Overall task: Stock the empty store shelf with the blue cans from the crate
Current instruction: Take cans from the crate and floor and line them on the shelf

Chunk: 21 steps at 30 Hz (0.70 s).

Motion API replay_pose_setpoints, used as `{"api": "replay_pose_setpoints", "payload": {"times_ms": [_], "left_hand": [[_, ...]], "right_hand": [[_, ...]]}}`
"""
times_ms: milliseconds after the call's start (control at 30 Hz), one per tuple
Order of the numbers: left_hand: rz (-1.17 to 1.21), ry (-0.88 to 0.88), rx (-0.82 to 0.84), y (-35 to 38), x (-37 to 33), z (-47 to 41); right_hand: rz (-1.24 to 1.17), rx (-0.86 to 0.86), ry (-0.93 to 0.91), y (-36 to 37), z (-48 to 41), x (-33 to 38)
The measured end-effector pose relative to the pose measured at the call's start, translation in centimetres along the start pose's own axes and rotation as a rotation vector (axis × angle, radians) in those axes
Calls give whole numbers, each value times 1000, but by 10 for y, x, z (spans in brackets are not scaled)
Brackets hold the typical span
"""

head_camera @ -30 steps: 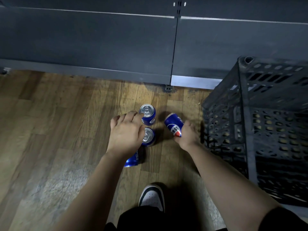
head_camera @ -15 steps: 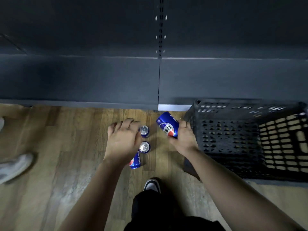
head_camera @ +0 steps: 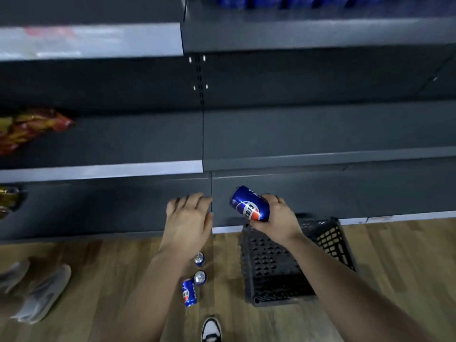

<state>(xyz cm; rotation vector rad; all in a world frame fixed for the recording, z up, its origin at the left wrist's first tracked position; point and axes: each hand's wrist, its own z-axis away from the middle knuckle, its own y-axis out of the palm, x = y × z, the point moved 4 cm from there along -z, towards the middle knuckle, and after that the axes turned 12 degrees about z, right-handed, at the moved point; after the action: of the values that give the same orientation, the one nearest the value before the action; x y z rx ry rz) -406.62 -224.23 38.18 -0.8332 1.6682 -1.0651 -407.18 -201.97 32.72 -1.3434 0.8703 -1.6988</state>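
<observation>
Above wood floor (head_camera: 98,280), facing grey shelves (head_camera: 320,134), right hand (head_camera: 278,223) grips can (head_camera: 249,204), left hand (head_camera: 188,222) spread.

Wood floor (head_camera: 98,280): three cans (head_camera: 199,277), crate (head_camera: 276,272)

I am in a shop, dark metal shelving (head_camera: 320,134) in front of me, pale label strips (head_camera: 98,170) on its edges, snack bags (head_camera: 29,129) at left, plastic crate (head_camera: 271,275) on wooden floor (head_camera: 394,280).
</observation>
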Motion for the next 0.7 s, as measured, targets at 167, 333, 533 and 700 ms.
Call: {"api": "replay_pose_setpoints", "payload": {"times_ms": [167, 333, 533, 700], "left_hand": [[73, 53, -12, -61, -47, -27], [127, 144, 15, -107, -82, -48], [77, 286, 73, -137, -117, -70], [86, 335, 134, -135, -129, -74]], "right_hand": [[-38, -90, -65, -94, 11, 27], [-29, -154, -136, -159, 22, 52], [-60, -171, -209, -193, 40, 70], [-85, -103, -257, -206, 51, 80]]}}
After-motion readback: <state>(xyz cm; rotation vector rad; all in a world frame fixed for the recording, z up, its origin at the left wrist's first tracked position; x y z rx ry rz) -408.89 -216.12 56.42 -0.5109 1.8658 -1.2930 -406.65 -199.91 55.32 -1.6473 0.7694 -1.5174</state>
